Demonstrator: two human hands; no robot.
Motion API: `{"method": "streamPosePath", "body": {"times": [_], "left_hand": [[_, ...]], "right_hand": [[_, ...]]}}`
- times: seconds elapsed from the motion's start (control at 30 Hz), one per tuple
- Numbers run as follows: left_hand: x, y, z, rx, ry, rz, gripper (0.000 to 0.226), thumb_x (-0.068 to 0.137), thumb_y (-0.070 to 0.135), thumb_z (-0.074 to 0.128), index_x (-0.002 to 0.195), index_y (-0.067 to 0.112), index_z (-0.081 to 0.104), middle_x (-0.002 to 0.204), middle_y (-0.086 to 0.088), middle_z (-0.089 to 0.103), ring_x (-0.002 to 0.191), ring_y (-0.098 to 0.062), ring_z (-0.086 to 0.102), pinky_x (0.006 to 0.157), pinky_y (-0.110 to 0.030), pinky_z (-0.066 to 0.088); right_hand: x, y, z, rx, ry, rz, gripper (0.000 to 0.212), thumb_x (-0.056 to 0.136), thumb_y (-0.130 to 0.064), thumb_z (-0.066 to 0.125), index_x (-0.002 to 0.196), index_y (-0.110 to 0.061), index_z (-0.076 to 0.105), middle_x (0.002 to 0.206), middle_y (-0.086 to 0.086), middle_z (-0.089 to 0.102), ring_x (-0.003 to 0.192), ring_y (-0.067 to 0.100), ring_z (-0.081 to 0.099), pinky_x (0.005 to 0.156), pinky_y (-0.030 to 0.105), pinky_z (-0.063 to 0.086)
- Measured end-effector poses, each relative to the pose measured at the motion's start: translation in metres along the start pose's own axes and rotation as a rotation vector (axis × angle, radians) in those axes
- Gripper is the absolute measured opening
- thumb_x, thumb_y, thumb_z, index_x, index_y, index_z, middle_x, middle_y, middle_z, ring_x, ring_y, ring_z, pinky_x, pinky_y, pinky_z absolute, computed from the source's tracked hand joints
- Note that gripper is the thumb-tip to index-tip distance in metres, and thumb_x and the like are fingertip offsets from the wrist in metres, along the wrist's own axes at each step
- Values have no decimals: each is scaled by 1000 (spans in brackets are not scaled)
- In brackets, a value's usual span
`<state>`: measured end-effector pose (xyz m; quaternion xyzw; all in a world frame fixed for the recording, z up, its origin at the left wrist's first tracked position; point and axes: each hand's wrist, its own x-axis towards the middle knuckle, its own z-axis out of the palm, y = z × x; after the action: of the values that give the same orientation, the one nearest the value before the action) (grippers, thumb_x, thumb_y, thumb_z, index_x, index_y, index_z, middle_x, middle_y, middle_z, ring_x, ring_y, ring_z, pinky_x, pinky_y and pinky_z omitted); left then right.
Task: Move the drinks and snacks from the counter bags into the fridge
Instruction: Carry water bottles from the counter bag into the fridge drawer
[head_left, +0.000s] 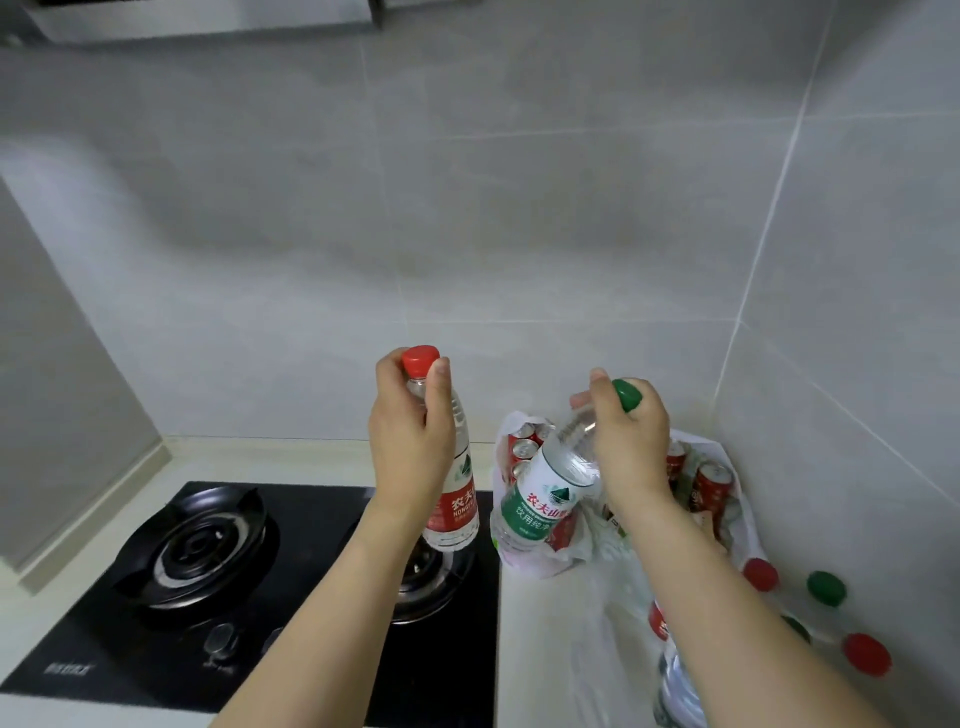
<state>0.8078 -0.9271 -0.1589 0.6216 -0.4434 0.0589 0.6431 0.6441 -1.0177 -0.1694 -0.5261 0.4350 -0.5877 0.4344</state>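
Black glass hob (130, 639) sits way off to the left of both hands, with its burner ring (208, 545) down below the left forearm. Then the left hand (410, 441) is up in the air, fingers and thumb wrapped round the neck of a red-capped water bottle (457, 499), which stands pretty much upright, its base hanging over the hob's right burner. Just right of that, the right hand (628, 441) is clamped round the top of a green-capped water bottle (545, 499), and this one is tilted, cap (627, 395) poking out past the knuckles, bottom swinging toward the left hand. Right behind and under that right hand there's a white plastic bag (530, 556) on the counter (540, 623) stuffed with red drink cans (524, 452). Further right, by the right forearm, more bottles lie in a clear bag, mostly red and green caps (826, 587) showing against the wall tiles (857, 364).
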Motion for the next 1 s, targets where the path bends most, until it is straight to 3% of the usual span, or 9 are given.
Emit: {"method": "streamPosePath", "body": {"times": [0.17,0.33,0.7,0.83,1.0], "left_hand": [[4,-5,-13,-9,31,-33,28,99,50,51,112,25,49,92,29,61,80,4,61,63,-7,43],[5,-10,-31,35,149,-47,33,97,53,53,113,24,52,92,23,63,79,1,63,64,-12,46],[4,-2,-95,191,336,-47,33,96,57,53,110,27,55,90,20,64,78,-4,65,66,-16,50],[-8,2,-124,276,399,-46,31,96,56,52,108,28,55,91,23,63,80,1,63,65,-7,44],[-28,6,-171,381,481,-69,34,96,55,52,111,25,56,88,11,65,81,-8,64,70,-20,50]], "right_hand": [[3,-14,30,55,7,24,19,80,-33,65,70,-18,58,64,-3,70,53,11,57,61,31,46],[1,-26,56,-12,-110,-25,12,72,-29,58,67,-18,58,61,-7,69,45,3,50,57,27,42],[-34,-40,116,-61,-453,-142,13,76,-17,58,67,-7,58,56,-4,67,46,-4,56,41,10,36],[-59,-46,136,-46,-559,-140,14,75,-19,58,67,-8,58,57,-2,67,46,-3,57,44,15,39],[-103,-55,163,-30,-704,-153,13,72,-25,54,65,-14,57,57,-9,67,45,0,54,44,21,40]]}}
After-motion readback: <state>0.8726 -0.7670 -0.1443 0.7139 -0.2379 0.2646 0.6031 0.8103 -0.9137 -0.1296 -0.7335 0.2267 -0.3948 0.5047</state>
